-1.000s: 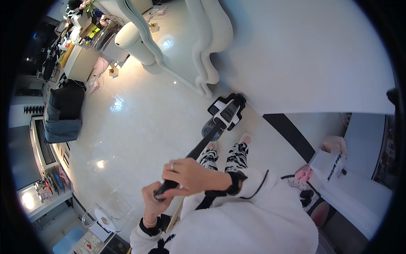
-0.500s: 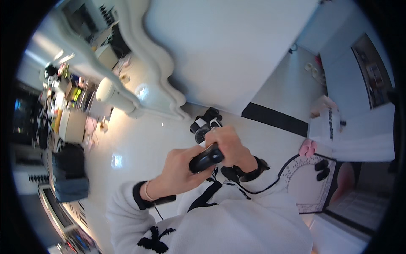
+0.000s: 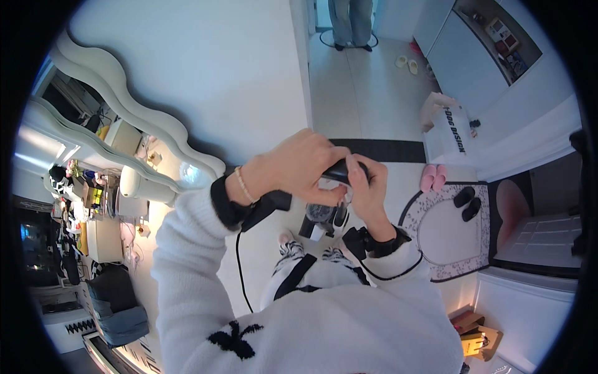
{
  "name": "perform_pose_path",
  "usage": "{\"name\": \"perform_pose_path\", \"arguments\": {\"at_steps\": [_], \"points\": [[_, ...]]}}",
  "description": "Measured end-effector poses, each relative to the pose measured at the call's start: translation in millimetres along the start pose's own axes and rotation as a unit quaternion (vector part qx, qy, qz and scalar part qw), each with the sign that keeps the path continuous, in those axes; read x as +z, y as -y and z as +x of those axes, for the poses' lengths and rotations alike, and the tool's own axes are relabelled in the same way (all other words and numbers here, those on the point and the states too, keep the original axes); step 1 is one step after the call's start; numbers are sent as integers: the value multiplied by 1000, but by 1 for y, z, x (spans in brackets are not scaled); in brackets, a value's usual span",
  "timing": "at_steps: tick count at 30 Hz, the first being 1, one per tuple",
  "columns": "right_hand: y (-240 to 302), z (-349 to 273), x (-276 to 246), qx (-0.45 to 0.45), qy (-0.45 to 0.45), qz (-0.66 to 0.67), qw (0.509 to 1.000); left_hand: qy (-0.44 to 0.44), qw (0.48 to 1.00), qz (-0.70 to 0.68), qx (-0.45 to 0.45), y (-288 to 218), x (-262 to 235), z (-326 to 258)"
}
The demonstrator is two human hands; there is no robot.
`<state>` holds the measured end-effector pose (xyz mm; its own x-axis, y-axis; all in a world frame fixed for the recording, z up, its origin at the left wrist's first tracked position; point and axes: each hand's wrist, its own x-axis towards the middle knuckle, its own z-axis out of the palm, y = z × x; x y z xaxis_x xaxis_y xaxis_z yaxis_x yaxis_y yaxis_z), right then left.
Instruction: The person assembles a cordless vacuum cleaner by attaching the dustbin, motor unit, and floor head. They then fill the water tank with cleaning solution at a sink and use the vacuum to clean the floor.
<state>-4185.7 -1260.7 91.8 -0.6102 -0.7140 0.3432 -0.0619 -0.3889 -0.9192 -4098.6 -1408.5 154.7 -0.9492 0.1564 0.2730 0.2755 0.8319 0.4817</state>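
Note:
My left hand (image 3: pixel 311 167) is closed over the black handle (image 3: pixel 338 171) of what looks like an upright floor cleaner. On the handle's other side, my right hand (image 3: pixel 370 190) is closed round it, thumb on top. Below the hands, near my feet, shows the cleaner's grey and black body (image 3: pixel 320 213) with a round dark top; my fingers hide the part between. Both wrists wear black straps with dark boxes, and a black cable (image 3: pixel 239 268) hangs from the left one.
A wavy-framed white mirror (image 3: pixel 156 124) leans at the left wall. Beyond a black floor strip (image 3: pixel 380 150), a person's legs (image 3: pixel 351 25) stand. At right are a paper bag (image 3: pixel 445 131), pink slippers (image 3: pixel 433 178), and black slippers (image 3: pixel 468 202) on a patterned mat (image 3: pixel 445 246).
My view has swung right, bringing a person's legs into sight. Both hands have risen in the picture with the handle. My left hand now covers more of it from above.

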Motion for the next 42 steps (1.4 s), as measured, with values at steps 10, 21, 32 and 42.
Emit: {"name": "perform_pose_path", "arguments": {"at_steps": [10,21,32,42], "points": [[-1,-31,-122,36,-115,-128,984,45,991,-50,118,4,98,116],[-31,-41,-214,-3,-259,-149,954,60,976,-65,200,-4,155,215],[25,-30,-245,277,-50,-239,929,160,956,-183,161,17,167,243],[128,-104,-271,540,107,-43,834,28,959,-273,70,13,186,150]]}}
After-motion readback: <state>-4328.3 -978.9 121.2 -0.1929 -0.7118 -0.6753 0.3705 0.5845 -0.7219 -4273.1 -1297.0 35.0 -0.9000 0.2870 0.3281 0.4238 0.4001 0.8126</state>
